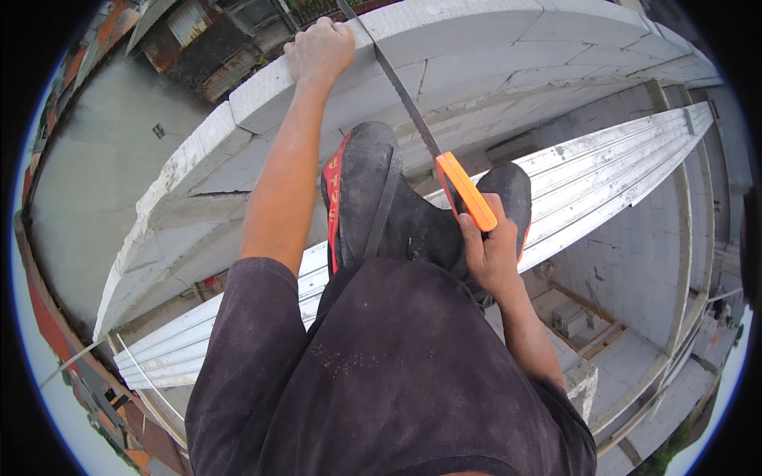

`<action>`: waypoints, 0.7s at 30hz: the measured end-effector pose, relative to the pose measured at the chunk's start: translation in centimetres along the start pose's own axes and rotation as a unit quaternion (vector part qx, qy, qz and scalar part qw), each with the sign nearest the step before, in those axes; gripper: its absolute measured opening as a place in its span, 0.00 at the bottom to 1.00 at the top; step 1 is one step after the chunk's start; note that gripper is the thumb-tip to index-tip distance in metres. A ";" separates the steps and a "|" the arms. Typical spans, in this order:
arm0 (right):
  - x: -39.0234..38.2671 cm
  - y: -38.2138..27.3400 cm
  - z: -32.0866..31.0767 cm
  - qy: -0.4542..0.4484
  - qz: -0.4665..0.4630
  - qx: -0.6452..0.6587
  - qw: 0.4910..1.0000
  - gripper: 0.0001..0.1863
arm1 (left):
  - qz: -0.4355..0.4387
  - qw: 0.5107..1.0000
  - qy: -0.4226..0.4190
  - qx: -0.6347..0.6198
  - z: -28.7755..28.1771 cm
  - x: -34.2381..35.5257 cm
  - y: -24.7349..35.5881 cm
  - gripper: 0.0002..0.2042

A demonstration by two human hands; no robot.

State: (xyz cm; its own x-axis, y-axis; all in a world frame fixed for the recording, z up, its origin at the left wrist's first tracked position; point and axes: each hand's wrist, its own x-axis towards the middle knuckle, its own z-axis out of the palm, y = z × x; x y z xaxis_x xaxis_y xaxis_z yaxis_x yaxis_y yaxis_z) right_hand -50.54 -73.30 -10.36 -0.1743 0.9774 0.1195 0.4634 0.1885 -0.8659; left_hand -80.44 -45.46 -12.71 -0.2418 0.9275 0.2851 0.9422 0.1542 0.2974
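My right hand (pixel 494 252) is wrapped round the orange and black handle of a hand saw (pixel 467 190). From the handle its long toothed blade runs up and to the left, lying across the top edge of a white block wall (pixel 444 28). The blade's far end passes out at the picture's upper rim. To the left of the blade, my left hand (pixel 321 51) grips over the top edge of the wall, its fingers curled on the far side and partly hidden. How deep the blade sits in the block I cannot tell.
Beneath me a ribbed metal plank (pixel 603 170) spans the gap behind the wall. On the right, far below, are block walls (pixel 627 262) and rooms with loose blocks (pixel 575 321). Beyond the wall at left lies a grey ground surface (pixel 95 174) beside rusty roofed sheds (pixel 190 24).
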 end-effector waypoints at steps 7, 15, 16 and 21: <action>7.7 1.7 4.8 0.072 -0.050 0.036 0.995 0.10 | -0.002 1.000 -0.009 0.004 0.7 0.4 0.7 0.26; -0.8 0.9 0.5 0.057 -0.065 0.077 0.993 0.16 | -0.014 0.998 0.050 -0.034 1.5 0.4 -0.4 0.20; -1.5 0.6 -0.1 0.057 -0.080 0.076 0.992 0.17 | 0.001 0.998 0.055 -0.037 1.8 0.3 -0.3 0.20; 0.5 -4.8 -2.0 0.026 -0.057 0.079 0.995 0.18 | 0.004 0.997 0.043 -0.062 0.7 0.4 -1.7 0.21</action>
State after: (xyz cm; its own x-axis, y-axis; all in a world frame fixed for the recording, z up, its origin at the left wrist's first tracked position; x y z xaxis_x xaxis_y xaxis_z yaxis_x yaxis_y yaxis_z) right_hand -51.10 -73.52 -5.15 -0.1701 0.9549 0.2434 0.2992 0.2854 -0.9105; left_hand -82.01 -45.09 -13.72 -0.2576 0.8952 0.3637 0.9096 0.0977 0.4038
